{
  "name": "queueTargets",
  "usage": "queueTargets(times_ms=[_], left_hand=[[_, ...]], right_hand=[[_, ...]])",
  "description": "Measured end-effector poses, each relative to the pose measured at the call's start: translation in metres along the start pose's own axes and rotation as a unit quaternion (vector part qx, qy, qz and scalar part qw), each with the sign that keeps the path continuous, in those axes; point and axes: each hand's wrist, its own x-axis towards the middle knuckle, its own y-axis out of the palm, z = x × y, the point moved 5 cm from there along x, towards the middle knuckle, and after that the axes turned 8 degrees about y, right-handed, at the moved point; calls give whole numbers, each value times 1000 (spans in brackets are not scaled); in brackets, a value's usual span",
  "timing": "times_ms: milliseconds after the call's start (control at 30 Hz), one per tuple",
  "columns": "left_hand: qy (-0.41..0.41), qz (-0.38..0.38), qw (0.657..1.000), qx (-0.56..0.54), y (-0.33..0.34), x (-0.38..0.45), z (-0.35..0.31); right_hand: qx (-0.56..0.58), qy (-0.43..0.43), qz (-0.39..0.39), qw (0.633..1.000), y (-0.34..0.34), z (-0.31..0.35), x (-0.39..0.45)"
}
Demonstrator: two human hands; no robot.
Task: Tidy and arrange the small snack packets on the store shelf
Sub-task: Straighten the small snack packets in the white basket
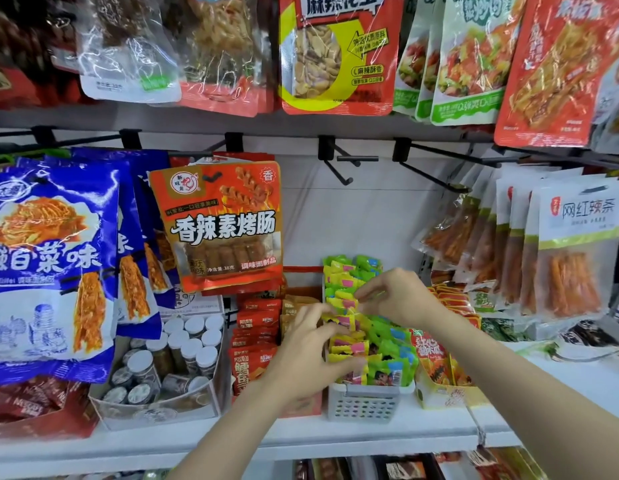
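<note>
A white perforated basket (365, 401) stands on the shelf, packed with small yellow packets (346, 348) on its left and small green packets (387, 336) on its right. My left hand (311, 355) lies over the yellow row near the basket's front, fingers curled down onto the packets and gripping them. My right hand (394, 294) is farther back over the middle of the basket, its fingertips pinching the top of a yellow packet. Part of the rows is hidden under both hands.
Red packets in a box (254, 348) sit left of the basket, beside a tray of white-capped jars (176, 355). An orange packet box (439, 367) stands on the right. Hanging bags crowd left, right and above; bare black hooks (339, 168) jut out overhead. The white shelf edge (335, 441) runs in front.
</note>
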Motion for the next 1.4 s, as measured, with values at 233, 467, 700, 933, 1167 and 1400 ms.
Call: queueTargets(times_ms=[233, 467, 700, 933, 1167, 1400], left_hand=[[-42, -8, 999, -13, -13, 27, 2], [-79, 54, 995, 25, -6, 40, 16], [-84, 73, 994, -13, 2, 26, 25], [-79, 72, 992, -60, 3, 26, 29], [-115, 88, 987, -63, 5, 33, 33], [-60, 100, 988, -99, 9, 38, 7]], right_hand=[[-32, 15, -48, 998, 0, -11, -1], [-107, 32, -42, 993, 17, -10, 1], [-132, 76, -26, 988, 21, -9, 7], [-177, 62, -42, 981, 33, -2, 15], [-83, 15, -87, 993, 20, 6, 16], [-12, -22, -149, 989, -22, 9, 11]])
